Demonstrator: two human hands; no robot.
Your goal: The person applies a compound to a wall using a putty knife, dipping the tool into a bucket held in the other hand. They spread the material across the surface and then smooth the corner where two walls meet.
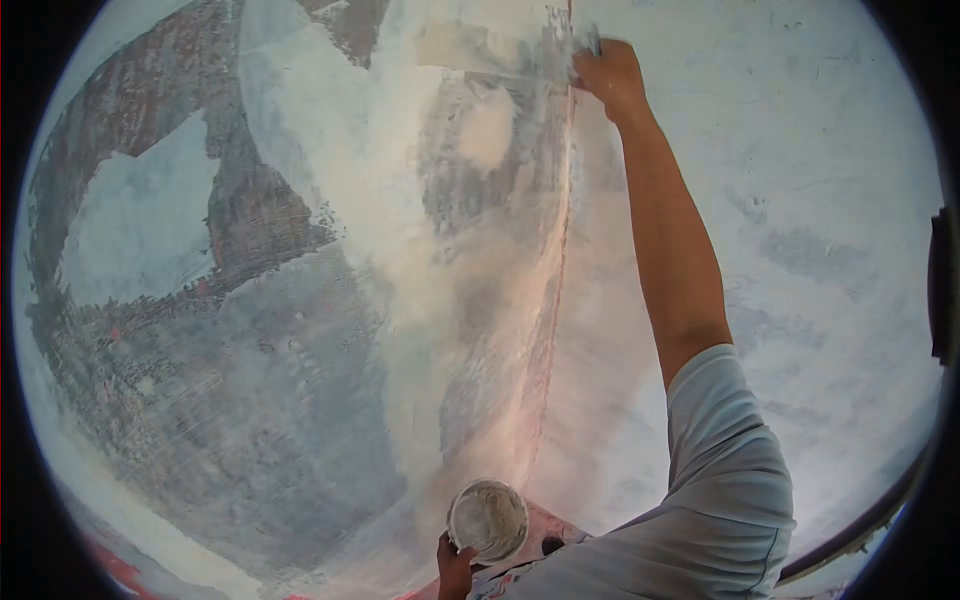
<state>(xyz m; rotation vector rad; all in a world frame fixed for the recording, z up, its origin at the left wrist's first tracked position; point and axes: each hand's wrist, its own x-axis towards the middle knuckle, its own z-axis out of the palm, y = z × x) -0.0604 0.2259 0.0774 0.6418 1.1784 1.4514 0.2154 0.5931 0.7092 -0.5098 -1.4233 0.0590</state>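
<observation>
High on the wall, my right hand [612, 78] is closed round a tool that looks like a putty knife [588, 46], partly blurred. Its blade is right at the wall beside the vertical corner line [567, 190]. Down at the bottom, my left hand [455, 572] grips the side of a round tub [452, 516], thumb at the rim. Pale putty [492, 518] coats the inside of the tub. Smears of whitish putty [400, 200] run over the wall left of the corner.
Left of the corner, the wall shows rough grey-brown patches [250, 225] between the pale coats. A smoother whitish wall [820, 180] spreads to the right. A dark object [940, 285] stands at the right edge, and reddish surface [120, 565] shows low at left.
</observation>
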